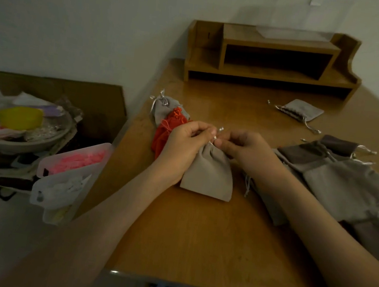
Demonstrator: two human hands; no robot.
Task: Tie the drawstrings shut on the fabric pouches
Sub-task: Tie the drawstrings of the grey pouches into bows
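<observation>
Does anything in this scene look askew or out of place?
Yes. The clear plastic bin with pink items sits tilted beside the left edge of the table. One gray pouch also lies alone near the wooden shelf, apart from the pile of pouches on the right.

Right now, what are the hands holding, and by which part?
The left hand and right hand pinch the drawstring at the gathered top of the grey pouch.

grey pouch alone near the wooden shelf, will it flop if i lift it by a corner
Probably floppy: the grey pouch lies flat and thin on the table, like soft fabric with little inside. Likely light for its size. Its loose drawstrings would probably trail behind if pushed; rolling seems unlikely.
</observation>
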